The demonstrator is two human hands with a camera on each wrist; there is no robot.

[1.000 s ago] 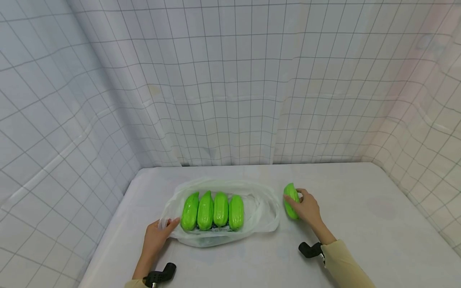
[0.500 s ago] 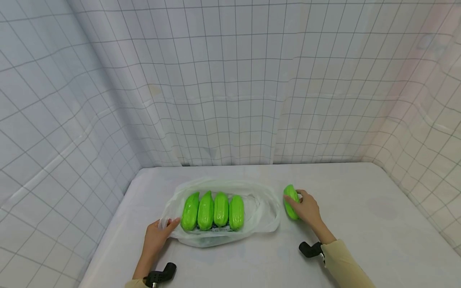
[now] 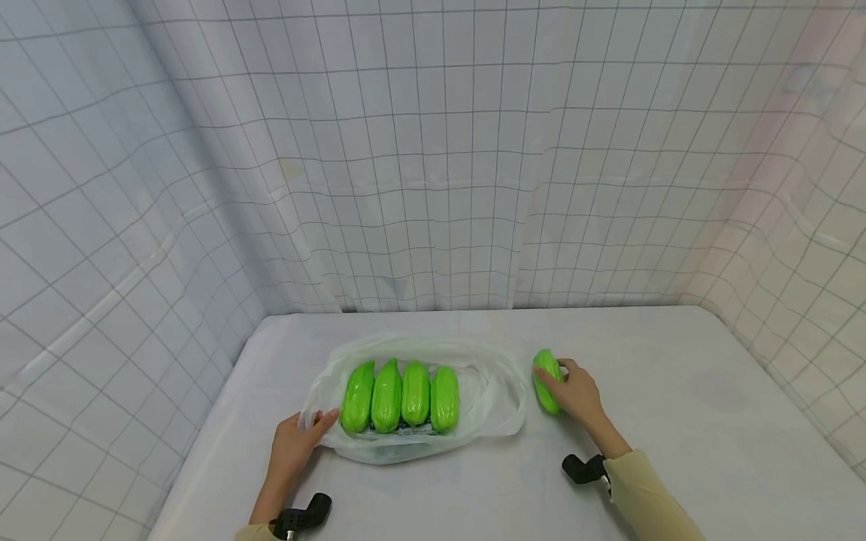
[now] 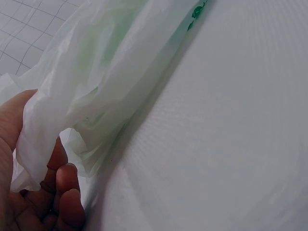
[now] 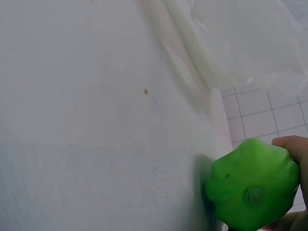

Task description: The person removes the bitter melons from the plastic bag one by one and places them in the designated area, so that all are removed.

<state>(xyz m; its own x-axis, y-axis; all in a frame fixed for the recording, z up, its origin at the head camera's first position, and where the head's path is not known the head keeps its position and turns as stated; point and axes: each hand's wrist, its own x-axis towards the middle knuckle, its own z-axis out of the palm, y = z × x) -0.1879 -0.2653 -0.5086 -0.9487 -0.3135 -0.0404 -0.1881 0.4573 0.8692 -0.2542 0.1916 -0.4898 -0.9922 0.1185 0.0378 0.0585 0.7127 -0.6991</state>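
In the head view, my left hand (image 3: 291, 445) pinches the left edge of a translucent white plastic bag (image 3: 379, 451), thumb on top of the film. Several glossy, bright green ridged gourds (image 3: 386, 398) lie side by side in the bag's open mouth. To the right of the bag, my right hand (image 3: 575, 391) grips another ridged gourd (image 3: 546, 379) between thumb and fingers. Its lobed end with a small round nub faces the right wrist camera. Close up in the left wrist view, the bag film (image 4: 43, 130) runs between my thumb and curled fingers.
A white cloth covers the table (image 3: 676, 391). Behind it and on both sides hang white curtains (image 3: 433, 165) with a grid pattern. Black cameras are strapped to both wrists. The bag's loose right side (image 3: 504, 398) lies near the held gourd.
The gourd's far end in my right hand has dipped slightly toward me, and the right fingers have shifted a little with it. My left hand and the bag stay still.
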